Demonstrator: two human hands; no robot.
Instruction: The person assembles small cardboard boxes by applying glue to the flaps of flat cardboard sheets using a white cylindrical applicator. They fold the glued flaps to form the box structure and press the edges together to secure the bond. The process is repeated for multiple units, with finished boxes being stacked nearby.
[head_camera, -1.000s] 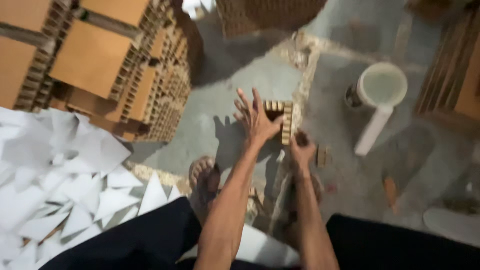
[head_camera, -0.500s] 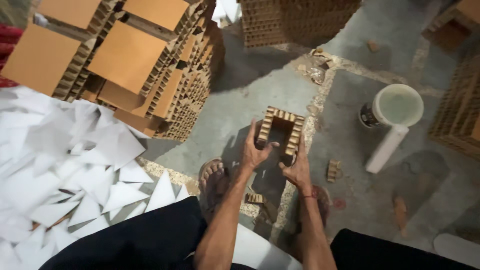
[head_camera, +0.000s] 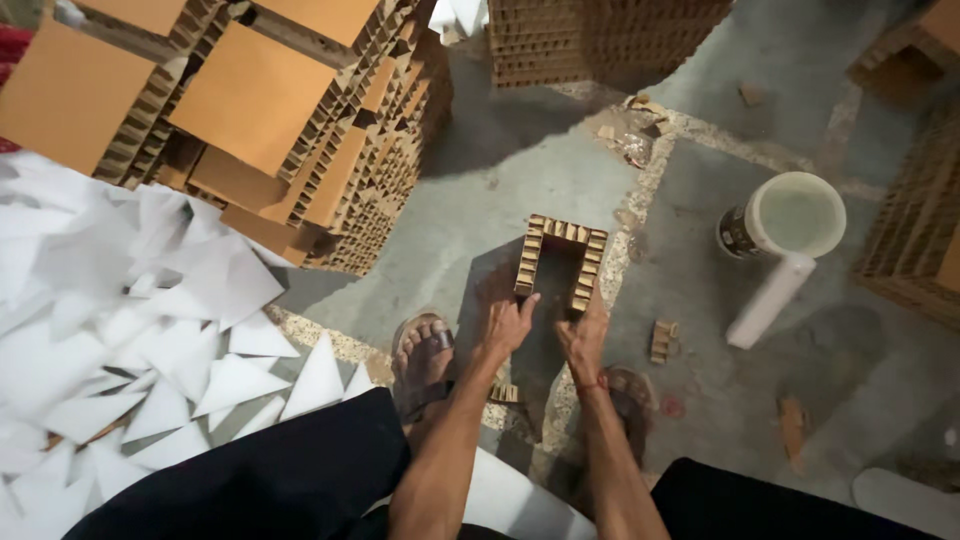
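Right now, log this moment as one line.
left hand: on cardboard frame's left strip | right hand: on right strip | frame: U-shaped, flat on floor | bucket: right
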